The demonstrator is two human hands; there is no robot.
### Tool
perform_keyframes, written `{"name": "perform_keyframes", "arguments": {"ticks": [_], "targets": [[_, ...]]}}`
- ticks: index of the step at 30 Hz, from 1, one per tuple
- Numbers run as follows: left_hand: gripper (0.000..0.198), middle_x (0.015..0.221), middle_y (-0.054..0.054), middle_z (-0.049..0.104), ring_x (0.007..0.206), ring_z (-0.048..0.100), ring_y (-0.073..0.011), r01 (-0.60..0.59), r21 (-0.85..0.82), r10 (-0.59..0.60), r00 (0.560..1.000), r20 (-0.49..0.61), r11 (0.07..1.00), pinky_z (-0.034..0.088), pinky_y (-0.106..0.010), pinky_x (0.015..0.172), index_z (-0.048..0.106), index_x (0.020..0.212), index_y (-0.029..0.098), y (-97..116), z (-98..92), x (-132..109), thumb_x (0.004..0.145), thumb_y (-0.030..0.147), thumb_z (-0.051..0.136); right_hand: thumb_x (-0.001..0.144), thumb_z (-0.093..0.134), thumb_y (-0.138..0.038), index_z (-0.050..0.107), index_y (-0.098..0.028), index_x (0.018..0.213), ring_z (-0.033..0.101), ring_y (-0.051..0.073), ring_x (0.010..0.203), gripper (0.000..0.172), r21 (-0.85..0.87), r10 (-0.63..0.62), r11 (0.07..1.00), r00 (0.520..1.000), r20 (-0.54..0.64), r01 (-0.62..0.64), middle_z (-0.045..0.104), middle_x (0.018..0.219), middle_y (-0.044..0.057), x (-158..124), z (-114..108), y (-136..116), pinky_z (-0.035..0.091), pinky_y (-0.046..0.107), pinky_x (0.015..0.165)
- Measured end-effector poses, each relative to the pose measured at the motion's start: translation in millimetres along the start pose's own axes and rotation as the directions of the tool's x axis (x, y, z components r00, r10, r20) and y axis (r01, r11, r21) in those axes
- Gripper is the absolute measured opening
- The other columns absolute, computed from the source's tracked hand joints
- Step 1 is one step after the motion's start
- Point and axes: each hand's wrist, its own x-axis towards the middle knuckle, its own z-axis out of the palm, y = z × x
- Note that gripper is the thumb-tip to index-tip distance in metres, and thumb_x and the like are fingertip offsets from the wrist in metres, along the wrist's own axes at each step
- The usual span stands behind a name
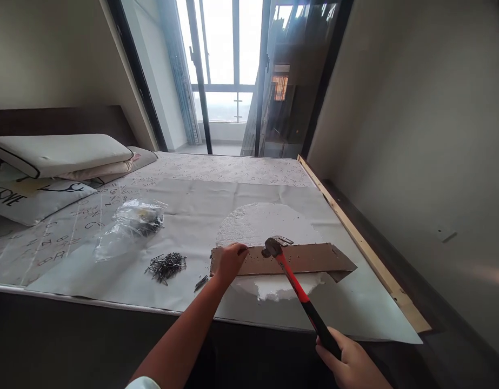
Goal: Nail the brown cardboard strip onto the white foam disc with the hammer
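The brown strip (310, 258) lay across a white round disc (265, 224) on the bed's grey sheet (184, 216). The left hand (228, 263) rested on the strip's left end. The hammer (298, 289) slanted up from the right hand (350, 362) at the bed's near edge, and its head hung just over the strip, just beside the left fingers.

A cushion (26, 197) at the far left bore dark letters ending in "LOVE", and the bed cover (217, 167) was printed with scattered capital letters.

The left hand was curled, fingertips pinched together at the strip's upper edge. Whether they held anything was too small to tell. The right hand was closed around the hammer's black grip. A pile of nails (167, 266) lay near the left hand, with a clear plastic bag (131, 224) beyond it.
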Motion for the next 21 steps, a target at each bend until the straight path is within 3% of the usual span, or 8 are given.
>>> {"name": "perform_keyframes", "arguments": {"ticks": [4, 13, 21], "targets": [[0.012, 0.077, -0.002, 0.069, 0.071, 0.062, -0.0138, -0.054, -0.016, 0.055, 0.998, 0.038, 0.998, 0.048, -0.024, 0.067, 0.066, 0.075, 0.019, -11, 19.8, 2, 0.079, 0.017, 0.055, 0.082, 0.046, -0.046, 0.059, -0.02, 0.078, 0.06, 0.021, 0.071, 0.03, -0.043, 0.013, 0.999, 0.999, 0.043, -0.011, 0.067, 0.076, 0.005, 2, -3, -1, 0.043, 0.025, 0.065], [0.013, 0.078, -0.004, 0.068, 0.074, 0.062, -0.0147, -0.087, 0.007, 0.087, 0.993, 0.08, 0.996, 0.047, -0.025, 0.07, 0.066, 0.074, 0.016, -22, 25.1, 5, 0.078, 0.011, 0.055, 0.081, 0.046, -0.048, 0.06, -0.02, 0.08, 0.062, 0.022, 0.075, 0.032, -0.042, 0.014, 0.999, 0.999, 0.032, -0.012, 0.069, 0.08, 0.005, 8, -5, -11, 0.045, 0.026, 0.067], [0.011, 0.077, -0.005, 0.069, 0.072, 0.062, -0.0151, -0.029, -0.032, 0.033, 0.994, 0.105, 0.999, 0.046, -0.025, 0.069, 0.068, 0.073, 0.016, -25, 28.7, 5, 0.077, 0.014, 0.057, 0.082, 0.045, -0.044, 0.06, -0.019, 0.085, 0.062, 0.023, 0.081, 0.029, -0.048, 0.036, 0.998, 0.998, 0.055, -0.033, 0.069, 0.085, 0.007, 10, -5, -14, 0.045, 0.028, 0.074]]}}
